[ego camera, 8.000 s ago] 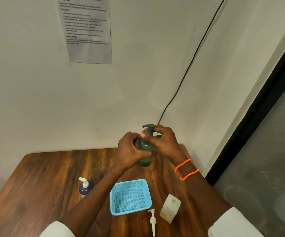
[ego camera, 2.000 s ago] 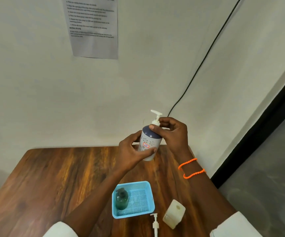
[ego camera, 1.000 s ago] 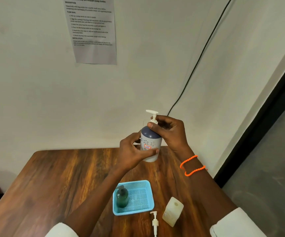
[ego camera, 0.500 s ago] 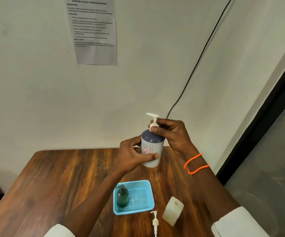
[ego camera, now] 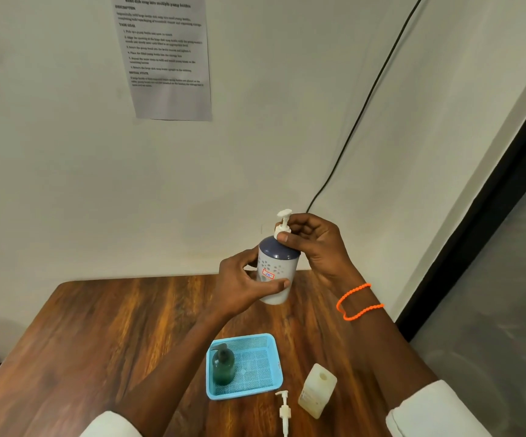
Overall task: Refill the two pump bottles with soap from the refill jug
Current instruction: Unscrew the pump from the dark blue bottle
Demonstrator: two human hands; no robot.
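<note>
White pump bottle (ego camera: 277,272) at frame centre, upright above table (ego camera: 97,335): body gripped by left hand (ego camera: 242,287); pump collar pinched by right hand (ego camera: 317,247). Green bottle (ego camera: 223,364) in blue basket (ego camera: 274,362).

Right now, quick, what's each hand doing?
Left hand: grips the body of the white and blue pump bottle, held above the table.
Right hand: pinches the collar of that bottle's white pump head.

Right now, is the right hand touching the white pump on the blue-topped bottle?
Touching. The head view shows the right hand pinching the collar of the white pump with thumb and fingers, while the left hand grips the blue-topped bottle.
</note>
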